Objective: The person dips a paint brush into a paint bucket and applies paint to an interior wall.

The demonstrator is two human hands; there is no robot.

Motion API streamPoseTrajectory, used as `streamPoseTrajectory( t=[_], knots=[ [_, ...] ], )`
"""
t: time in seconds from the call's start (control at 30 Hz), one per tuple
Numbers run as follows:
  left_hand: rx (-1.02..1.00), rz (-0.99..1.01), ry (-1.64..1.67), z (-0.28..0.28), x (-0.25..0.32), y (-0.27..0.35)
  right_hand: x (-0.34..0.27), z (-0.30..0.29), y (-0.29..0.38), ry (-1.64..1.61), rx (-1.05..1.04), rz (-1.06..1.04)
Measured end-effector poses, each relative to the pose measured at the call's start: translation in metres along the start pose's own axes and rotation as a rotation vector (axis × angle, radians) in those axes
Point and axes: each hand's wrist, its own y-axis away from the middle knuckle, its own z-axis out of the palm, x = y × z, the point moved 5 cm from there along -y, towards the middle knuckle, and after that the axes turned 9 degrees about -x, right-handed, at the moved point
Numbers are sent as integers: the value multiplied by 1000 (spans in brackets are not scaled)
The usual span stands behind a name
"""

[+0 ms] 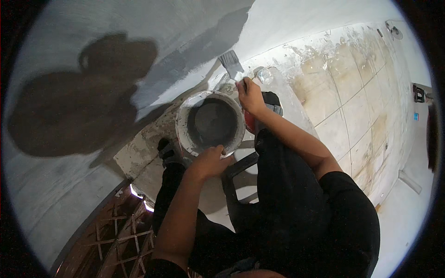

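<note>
My right hand (249, 95) grips a flat paintbrush (231, 62) by its handle, its grey-coated bristles pointing up and left beside the wall. Just left of and below that hand stands a round bucket (181, 127) with a smeared white rim and grey paint inside. The fingers of my left hand (211, 160) are closed on the bucket's near rim. Grey paint covers much of the wall (194, 45), with a ragged edge against the white part; a dark shadow falls across it.
A dark plastic chair (229, 187) is between my legs. A red container (249, 121), partly hidden, stands by my right foot, near a clear crumpled item (265, 75). Stained tiles (333, 104) lie at right. A fan (395, 33) is far right, a lattice (118, 239) lower left.
</note>
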Motion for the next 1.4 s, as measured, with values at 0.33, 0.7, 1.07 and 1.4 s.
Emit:
streamPoseTrajectory(
  t=[0.33, 0.7, 1.07, 1.4],
  knots=[
    [-13, -9, 31, -1, -2, 2, 20, -28, 8, -554, 283, -20],
    [-32, -19, -27, -1, 5, -1, -64, -6, -6, -307, -156, -133],
    [60, 16, 12, 2, 7, -5, -88, -66, 23, -397, 203, -433],
    [38, -6, 3, 2, -7, -2, -72, 3, 2, -288, -251, -78]
  ],
)
